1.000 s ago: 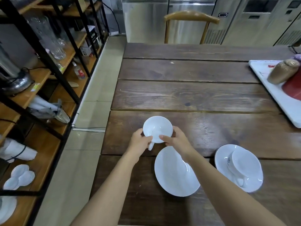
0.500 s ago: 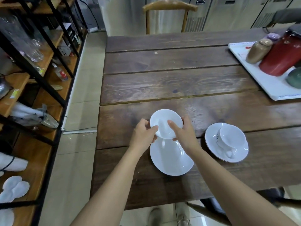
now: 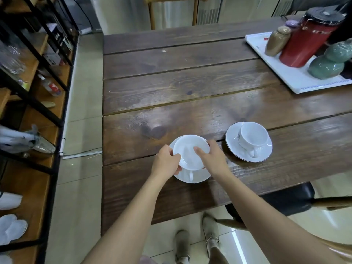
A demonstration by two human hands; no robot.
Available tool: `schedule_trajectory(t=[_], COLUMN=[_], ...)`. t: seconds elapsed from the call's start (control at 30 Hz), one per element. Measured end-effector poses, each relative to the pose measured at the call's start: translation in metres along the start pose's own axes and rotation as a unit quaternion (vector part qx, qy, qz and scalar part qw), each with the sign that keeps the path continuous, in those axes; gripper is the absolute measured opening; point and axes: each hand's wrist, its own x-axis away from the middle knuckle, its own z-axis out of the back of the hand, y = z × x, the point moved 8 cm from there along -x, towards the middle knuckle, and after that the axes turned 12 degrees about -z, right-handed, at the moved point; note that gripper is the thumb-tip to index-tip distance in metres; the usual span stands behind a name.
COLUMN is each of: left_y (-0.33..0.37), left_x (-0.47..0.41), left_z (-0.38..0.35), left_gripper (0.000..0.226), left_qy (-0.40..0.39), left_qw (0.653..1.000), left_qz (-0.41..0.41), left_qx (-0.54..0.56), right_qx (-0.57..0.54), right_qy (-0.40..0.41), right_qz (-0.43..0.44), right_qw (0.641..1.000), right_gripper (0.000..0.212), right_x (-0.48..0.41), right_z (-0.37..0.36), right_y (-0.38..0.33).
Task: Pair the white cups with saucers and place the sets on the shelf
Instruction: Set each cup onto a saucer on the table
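Both hands grip one white ceramic cup (image 3: pixel 191 152) by its rim, left hand (image 3: pixel 166 163) and right hand (image 3: pixel 213 159) on opposite sides, over a round white saucer (image 3: pixel 198 177) near the dark wooden plank table's (image 3: pixel 190 88) front edge; whether cup and saucer touch is unclear. Just beside, rightward, sits a second white cup (image 3: pixel 252 138) on its saucer (image 3: pixel 233 149).

Café backroom: steel fridges (image 3: pixel 209 10), glassware shelves (image 3: pixel 32 60).

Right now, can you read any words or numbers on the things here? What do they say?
None can be read.
Cup on the right saucer: dark logo, too small.
Tray: red mark at its far end, blue print along its near edge, blurred.
Red flask: faint lettering, blurred.
Bottle on the shelf: red label, too small.
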Motion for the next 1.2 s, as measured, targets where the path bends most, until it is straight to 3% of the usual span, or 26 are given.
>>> schedule_trajectory(t=[0.23, 0.3, 0.37, 0.43, 0.53, 0.63, 0.77, 0.9, 1.0, 1.2], left_y=[-0.004, -0.001, 0.007, 0.011, -0.005, -0.021, -0.027, -0.026, -0.026, -0.017], left_x=[0.006, 0.006, 0.003, -0.001, -0.006, 0.000, 0.001, 0.002, 0.003, 0.011], left_z=[-0.002, 0.005, 0.020, 0.033, 0.035, 0.019, 0.004, -0.008, -0.005, 0.009], left_gripper=[0.010, 0.021, 0.032, 0.043, 0.072, 0.089, 0.090, 0.054, 0.043, 0.069], left_qy=[-0.001, 0.000, 0.036, 0.085, 0.097, 0.059, -0.007, -0.054, -0.058, -0.028], left_qw=[0.999, 0.999, 0.984, 0.976, 0.994, 0.969, 0.960, 0.957, 0.960, 0.952], left_qz=[0.036, 0.018, -0.025, -0.038, 0.049, 0.148, 0.166, 0.164, 0.147, 0.125], left_qx=[0.029, -0.047, -0.175, -0.198, -0.017, 0.191, 0.227, 0.232, 0.230, 0.278], right_qx=[0.014, 0.027, 0.057, 0.078, 0.068, 0.078, 0.060, 0.021, 0.018, -0.121], right_qy=[-0.019, -0.011, 0.057, 0.145, 0.183, 0.131, 0.080, 0.058, 0.059, -0.051], right_qz=[-0.004, 0.010, 0.043, 0.055, 0.004, -0.092, -0.147, -0.148, -0.143, -0.134], right_qw=[1.000, 1.000, 0.996, 0.985, 0.981, 0.984, 0.984, 0.987, 0.988, 0.982], right_gripper=[0.030, 0.028, 0.034, 0.040, 0.042, 0.069, 0.089, 0.086, 0.087, 0.068], right_x=[0.000, 0.002, 0.004, 0.007, 0.009, 0.009, 0.010, 0.009, 0.008, 0.011], right_z=[0.000, 0.003, 0.016, 0.034, 0.045, 0.035, 0.020, 0.012, 0.012, 0.004], right_y=[0.002, 0.000, -0.008, -0.014, -0.007, 0.018, 0.033, 0.032, 0.029, 0.008])
